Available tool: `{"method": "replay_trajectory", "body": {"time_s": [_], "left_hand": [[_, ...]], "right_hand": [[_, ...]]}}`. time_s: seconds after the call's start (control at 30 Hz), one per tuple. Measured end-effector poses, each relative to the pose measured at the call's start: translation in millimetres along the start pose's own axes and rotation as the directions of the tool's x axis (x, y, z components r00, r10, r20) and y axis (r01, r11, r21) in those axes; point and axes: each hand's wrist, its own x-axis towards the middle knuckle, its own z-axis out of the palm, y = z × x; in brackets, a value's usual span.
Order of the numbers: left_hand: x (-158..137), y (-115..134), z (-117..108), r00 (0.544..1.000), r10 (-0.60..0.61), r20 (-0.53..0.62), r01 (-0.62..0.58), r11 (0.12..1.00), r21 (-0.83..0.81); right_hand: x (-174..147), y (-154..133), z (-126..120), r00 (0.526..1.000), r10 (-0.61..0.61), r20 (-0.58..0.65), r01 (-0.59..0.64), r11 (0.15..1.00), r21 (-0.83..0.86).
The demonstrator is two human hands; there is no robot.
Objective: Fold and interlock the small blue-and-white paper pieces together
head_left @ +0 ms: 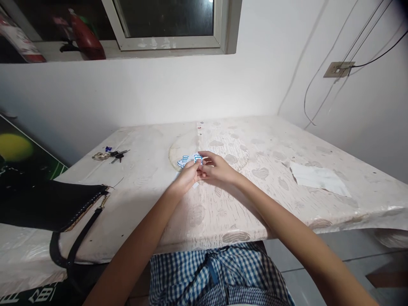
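My left hand (186,177) is closed on a small fan of white cards with blue print (182,162), held just above the middle of the table. From the right, my right hand (218,168) meets it, its thumb and fingers bent around another piece with blue markings (198,157) at the fan's right end. The fingertips of both hands touch or nearly touch there. A white corner (195,185) shows below the hands. What is printed on the pieces is too small to read.
A patterned cloth under clear plastic covers the table (204,212). To the left lie keys (118,155) and a black bag (47,204) with a strap. A torn white paper (318,178) lies at right. Behind are a wall, a window (168,21) and a socket (338,69) with cables.
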Motion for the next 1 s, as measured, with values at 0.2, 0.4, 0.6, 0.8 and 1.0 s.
{"method": "replay_trajectory", "body": {"time_s": [0.2,0.4,0.6,0.8,1.0], "left_hand": [[-10,6,7,0.989,-0.06,0.134,0.049,0.995,0.082],[-12,10,9,0.952,-0.143,0.271,0.153,0.988,-0.015],[-10,6,8,0.948,-0.162,0.273,0.195,0.976,-0.098],[-10,4,6,0.944,-0.177,0.278,0.215,0.97,-0.111],[-11,7,8,0.937,-0.227,0.266,0.269,0.954,-0.132]], "right_hand": [[5,-4,-5,0.977,0.173,-0.123,-0.122,0.93,0.347],[3,-8,-14,0.988,0.135,-0.072,-0.102,0.933,0.344],[8,0,-13,0.994,0.081,-0.079,-0.049,0.938,0.343],[7,0,-15,0.998,0.063,0.014,-0.065,0.963,0.263],[3,-9,-19,0.995,0.062,0.08,-0.077,0.976,0.202]]}}
